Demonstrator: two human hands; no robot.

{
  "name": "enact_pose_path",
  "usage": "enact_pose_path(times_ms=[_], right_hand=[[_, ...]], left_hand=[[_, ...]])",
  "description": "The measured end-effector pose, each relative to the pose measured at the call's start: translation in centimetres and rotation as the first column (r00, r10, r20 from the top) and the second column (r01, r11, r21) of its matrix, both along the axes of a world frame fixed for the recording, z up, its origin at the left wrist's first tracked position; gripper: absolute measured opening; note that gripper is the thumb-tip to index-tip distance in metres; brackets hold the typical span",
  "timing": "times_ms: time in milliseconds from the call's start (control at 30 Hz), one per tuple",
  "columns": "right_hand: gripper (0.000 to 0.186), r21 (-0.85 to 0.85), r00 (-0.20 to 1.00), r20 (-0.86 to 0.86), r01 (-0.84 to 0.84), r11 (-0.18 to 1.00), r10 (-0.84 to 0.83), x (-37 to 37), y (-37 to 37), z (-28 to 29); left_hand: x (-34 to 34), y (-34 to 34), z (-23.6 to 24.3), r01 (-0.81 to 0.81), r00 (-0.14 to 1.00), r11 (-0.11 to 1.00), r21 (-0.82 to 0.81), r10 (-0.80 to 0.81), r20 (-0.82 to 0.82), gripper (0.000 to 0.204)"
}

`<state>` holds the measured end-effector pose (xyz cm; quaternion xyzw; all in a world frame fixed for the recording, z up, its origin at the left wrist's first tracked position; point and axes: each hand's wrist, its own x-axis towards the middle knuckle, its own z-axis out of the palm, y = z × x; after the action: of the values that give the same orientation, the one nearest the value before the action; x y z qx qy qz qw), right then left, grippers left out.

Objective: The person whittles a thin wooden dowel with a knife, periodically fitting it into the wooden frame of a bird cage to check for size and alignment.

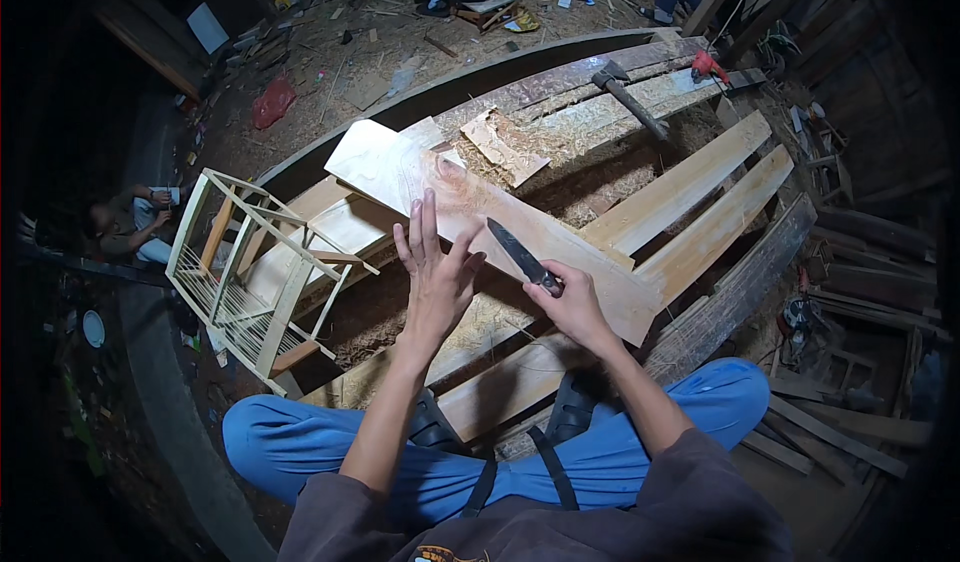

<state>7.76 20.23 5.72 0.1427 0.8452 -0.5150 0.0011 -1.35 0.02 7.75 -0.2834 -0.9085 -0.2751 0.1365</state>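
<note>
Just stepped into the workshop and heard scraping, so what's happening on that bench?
A seated person holds a dark-bladed knife in the right hand, tip over a pale wooden board. The left hand is open, fingers spread, at the board's near edge. Wood shavings and a hammer lie beyond.

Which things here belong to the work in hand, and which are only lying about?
In use: dark-bladed knife in right hand; pale wooden plank under left hand.
Lying about: dark-headed hammer; pale slatted wooden frame; red tool.
</note>
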Motion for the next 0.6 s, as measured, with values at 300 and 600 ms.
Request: enact_pose_path(times_ms=[300, 600], right_hand=[[0.025, -0.545, 0.978, 0.01, 0.179, 0.819, -0.207, 0.4, -2.0, -2.7], [0.027, -0.683, 0.977, 0.045, 0.183, 0.707, -0.209, 0.1, -3.9, -2.0]], left_hand=[[3.9, 2.0, -3.4, -0.206, 0.632, 0.813, 0.544, -0.314, 0.709, 0.038], [4.2, 2.5, -5.5, -0.337, 0.489, 0.708, 0.62, -0.431, 0.758, 0.029]])
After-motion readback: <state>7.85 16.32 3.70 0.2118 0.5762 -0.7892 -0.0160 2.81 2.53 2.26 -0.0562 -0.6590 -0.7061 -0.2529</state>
